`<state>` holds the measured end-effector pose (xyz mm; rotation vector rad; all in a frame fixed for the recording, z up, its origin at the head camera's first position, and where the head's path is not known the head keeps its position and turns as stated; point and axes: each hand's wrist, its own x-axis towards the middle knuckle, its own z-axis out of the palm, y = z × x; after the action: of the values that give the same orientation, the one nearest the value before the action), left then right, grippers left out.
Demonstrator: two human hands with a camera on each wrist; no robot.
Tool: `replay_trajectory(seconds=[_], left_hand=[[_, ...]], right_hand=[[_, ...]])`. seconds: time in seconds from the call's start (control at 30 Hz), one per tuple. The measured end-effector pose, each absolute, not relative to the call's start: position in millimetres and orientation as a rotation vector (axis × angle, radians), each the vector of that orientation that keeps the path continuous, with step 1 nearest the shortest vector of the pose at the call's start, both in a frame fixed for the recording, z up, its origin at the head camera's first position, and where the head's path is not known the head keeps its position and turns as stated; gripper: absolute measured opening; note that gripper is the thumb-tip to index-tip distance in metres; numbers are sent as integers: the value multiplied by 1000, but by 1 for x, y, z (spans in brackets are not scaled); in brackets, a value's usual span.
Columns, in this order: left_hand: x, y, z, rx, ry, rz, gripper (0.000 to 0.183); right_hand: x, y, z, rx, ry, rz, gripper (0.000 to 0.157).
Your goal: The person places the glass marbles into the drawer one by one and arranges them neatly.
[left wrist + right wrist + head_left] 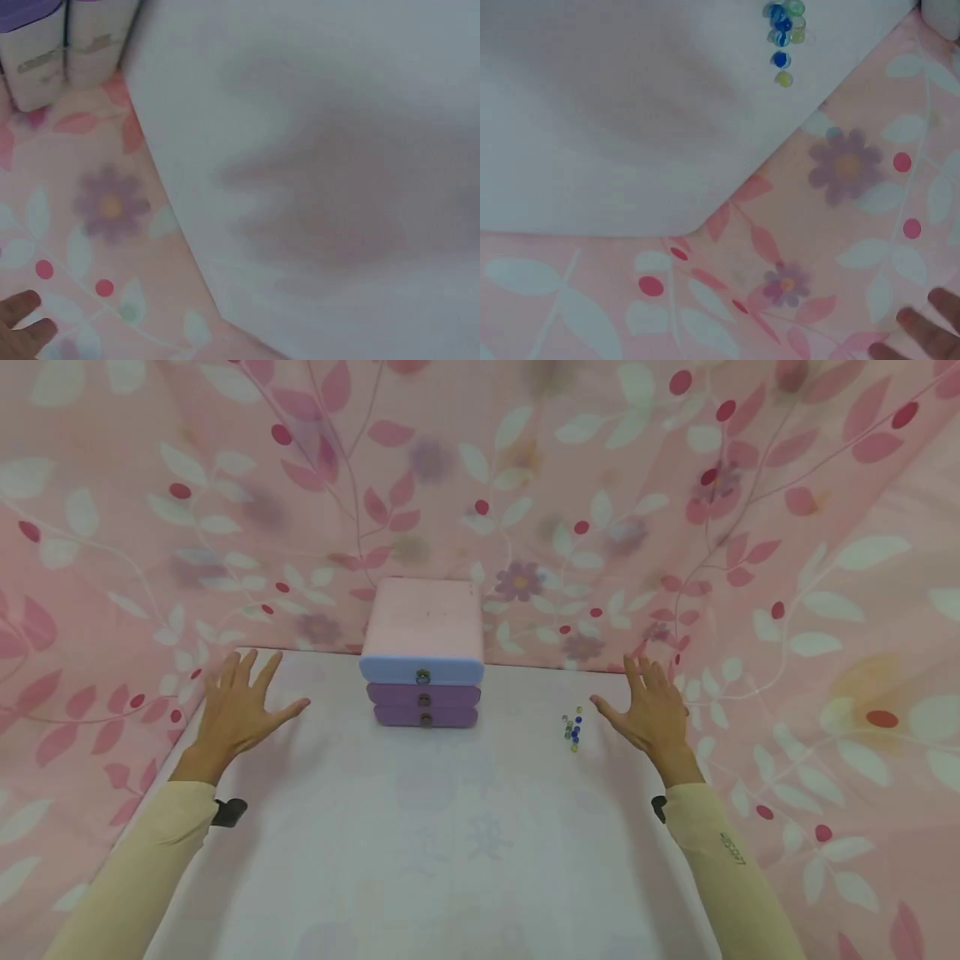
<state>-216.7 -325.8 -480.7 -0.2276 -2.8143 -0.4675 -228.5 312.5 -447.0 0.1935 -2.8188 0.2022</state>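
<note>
Above the left part of the white table, my left hand [238,708] has its fingers spread and holds nothing. Its fingertips [21,307] show at the lower left of the left wrist view. On the other side, my right hand [651,714] is also spread and holds nothing, close to a group of glass marbles [572,731]. Blue, green and yellow marbles [781,37] appear at the top of the right wrist view. Between the hands, at the back, stands a small drawer box [426,627] with a pink top, one blue drawer front and two purple ones, all shut.
The white table [450,810] has a back edge running along a pink curtain [420,485] with leaves and flowers. That cloth hangs on both sides too. Dark straps [229,812] sit at both wrists, by the pale sleeves.
</note>
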Motion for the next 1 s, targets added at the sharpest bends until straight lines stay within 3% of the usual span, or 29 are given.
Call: replay_trajectory(seconds=[0.13, 0.27, 0.47, 0.8, 1.0], left_hand=[[-219, -315, -469, -129, -2787, -980, 63], [-227, -297, -456, -51, -2645, -1564, 54], [-254, -265, -446, -131, -2347, -2006, 47], [-287, -222, -433, -102, -2418, -1791, 47], [-300, -211, -425, -113, -2334, -1828, 53]], right_hand=[[-224, 294, -444, 263, -2589, 508, 43], [-224, 260, -438, 275, -2467, 885, 23], [-224, 203, -444, 281, -2393, 1346, 19], [-228, 109, -468, 393, -2380, 1704, 24], [-231, 70, -486, 310, -2452, 1868, 31]])
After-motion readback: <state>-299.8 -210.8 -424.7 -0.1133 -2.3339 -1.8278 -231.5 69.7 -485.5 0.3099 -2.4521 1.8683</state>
